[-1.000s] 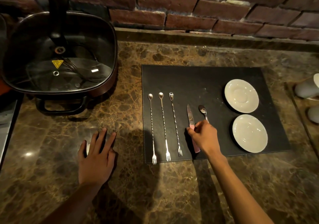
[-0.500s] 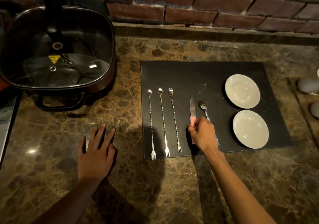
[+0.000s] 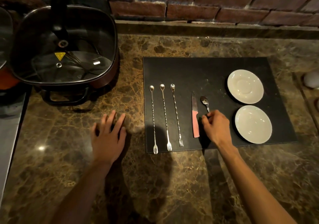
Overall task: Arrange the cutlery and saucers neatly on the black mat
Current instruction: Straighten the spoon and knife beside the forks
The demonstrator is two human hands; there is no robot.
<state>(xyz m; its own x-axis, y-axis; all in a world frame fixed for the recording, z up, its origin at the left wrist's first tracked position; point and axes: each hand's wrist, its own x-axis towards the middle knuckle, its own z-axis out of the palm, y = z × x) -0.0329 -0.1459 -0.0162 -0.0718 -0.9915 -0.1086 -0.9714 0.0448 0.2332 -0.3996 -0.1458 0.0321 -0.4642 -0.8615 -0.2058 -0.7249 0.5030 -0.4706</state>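
The black mat (image 3: 198, 71) lies on the marble counter. Three long twisted spoon-forks (image 3: 165, 116) lie side by side on its left part. A pink-handled knife (image 3: 195, 118) lies straight, blade pointing away from me. Just right of it a small spoon (image 3: 204, 102) shows its bowl; my right hand (image 3: 216, 127) covers its handle, fingertips pinched on it. Two white saucers (image 3: 245, 86) (image 3: 253, 124) sit one behind the other on the mat's right side. My left hand (image 3: 108, 137) rests flat on the counter, left of the mat, fingers spread.
A black electric pan with a glass lid (image 3: 63, 51) stands at the back left. A brick wall (image 3: 189, 2) runs along the rear. Pale rounded objects (image 3: 312, 82) sit at the far right edge. A metal surface (image 3: 8, 128) borders the left.
My right hand let go of the knife's pink handle, which now lies straight, and shifted right onto the spoon's handle. My left hand stayed flat on the counter.
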